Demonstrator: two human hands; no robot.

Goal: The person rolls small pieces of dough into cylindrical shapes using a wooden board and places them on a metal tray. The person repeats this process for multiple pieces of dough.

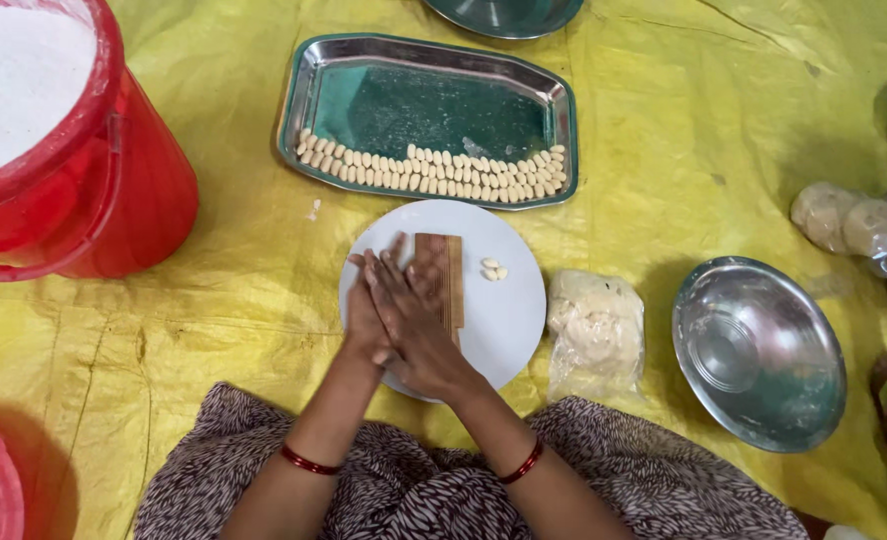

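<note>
Pressing flat, the right hand (414, 325) lies over the left hand (366, 312) on a white plate (509, 320), fingers released. A ridged wooden board (442, 268) sits at 12 o'clock of them.

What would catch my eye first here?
Probably the bright red bucket of white powder at top left. Then the steel tray with neat rows of small dough pieces, and below it the two hands pressed together over a ribbed wooden board on a white plate.

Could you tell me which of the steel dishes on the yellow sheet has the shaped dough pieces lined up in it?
The rectangular steel tray beyond the white plate; the round steel bowl on the right holds none.
</note>
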